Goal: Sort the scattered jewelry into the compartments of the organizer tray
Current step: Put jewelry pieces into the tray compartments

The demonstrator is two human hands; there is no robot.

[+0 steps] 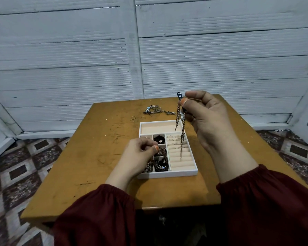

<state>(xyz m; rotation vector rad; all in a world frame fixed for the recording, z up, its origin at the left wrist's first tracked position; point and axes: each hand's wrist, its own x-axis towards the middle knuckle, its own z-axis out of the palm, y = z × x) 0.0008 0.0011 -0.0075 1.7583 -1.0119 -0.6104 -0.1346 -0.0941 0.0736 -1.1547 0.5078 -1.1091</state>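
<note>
Right hand (pixel 208 121) pinches one chain (pixel 182 137) over the one tray (pixel 167 174); left hand (pixel 137 157) fingers curl, grip unclear; three rings (pixel 133 118) near table's (pixel 96 139) far edge

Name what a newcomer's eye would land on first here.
The right hand, raised above the organizer tray, pinches a chain that dangles over the ring rolls. The left hand curls over beaded jewelry in the tray's left compartments. Unsorted jewelry lies beyond it on the table.
</note>
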